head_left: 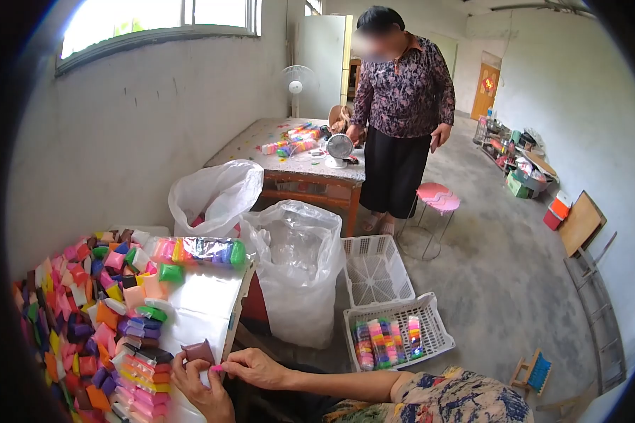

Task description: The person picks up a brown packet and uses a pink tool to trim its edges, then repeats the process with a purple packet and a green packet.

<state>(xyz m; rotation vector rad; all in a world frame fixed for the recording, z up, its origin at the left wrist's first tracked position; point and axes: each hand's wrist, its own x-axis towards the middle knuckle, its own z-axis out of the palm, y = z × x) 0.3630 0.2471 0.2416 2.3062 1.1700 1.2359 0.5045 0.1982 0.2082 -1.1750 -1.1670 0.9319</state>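
My left hand (203,393) is at the near edge of the white work surface (203,299), its fingers curled around small soft packets. A brown packet (200,352) sticks up above those fingers, and a white one (206,378) shows between them. My right hand (255,368) comes in from the right, thumb and fingertips pinched at a small bright pink piece (217,368) beside the left fingers. Left of both hands lies a row of stacked packets (144,377) in pink, orange and yellow. Beyond it spreads a large heap of colourful packets (77,317).
A filled clear pack (199,252) lies at the surface's far end. Two plastic bags (296,282) (215,194) stand behind. Right, on the floor, are white baskets (437,326) (379,243), one holding filled packs. A person (406,92) stands by a table (250,151) near a pink stool (439,197).
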